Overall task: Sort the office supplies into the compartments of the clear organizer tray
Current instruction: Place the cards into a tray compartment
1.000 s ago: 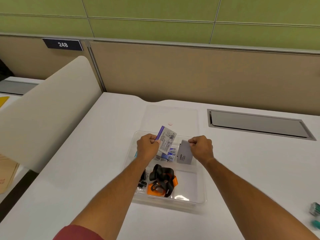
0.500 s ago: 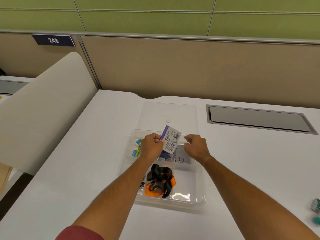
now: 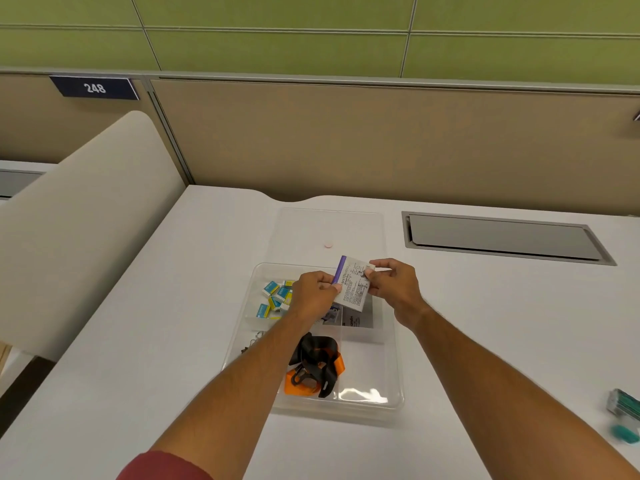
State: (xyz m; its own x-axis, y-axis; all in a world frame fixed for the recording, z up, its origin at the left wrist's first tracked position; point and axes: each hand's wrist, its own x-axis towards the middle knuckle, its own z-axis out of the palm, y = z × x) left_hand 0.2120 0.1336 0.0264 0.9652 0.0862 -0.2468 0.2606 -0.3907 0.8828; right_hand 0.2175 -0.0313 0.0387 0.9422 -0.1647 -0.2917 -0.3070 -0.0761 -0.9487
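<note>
A clear organizer tray (image 3: 394,386) lies on the white desk in front of me. Above its far middle compartment, my left hand (image 3: 313,296) and my right hand (image 3: 391,284) both pinch a stack of white cards with a purple edge (image 3: 351,287). A grey card (image 3: 360,320) lies flat in the compartment under them. Several small blue and yellow boxes (image 3: 275,297) fill the far left compartment. Black and orange lanyards (image 3: 317,367) sit in the near middle compartment. Small metal clips (image 3: 251,342) show at the near left, partly hidden by my left arm.
The tray's clear lid (image 3: 329,233) lies just behind the tray. A grey cable hatch (image 3: 502,237) is set into the desk at the right. Teal items (image 3: 623,415) lie at the desk's right edge. A beige curved divider (image 3: 79,223) stands on the left.
My right hand let go of the grey card, which now lies in the compartment, and came up to grip the purple-edged cards held by my left hand.
</note>
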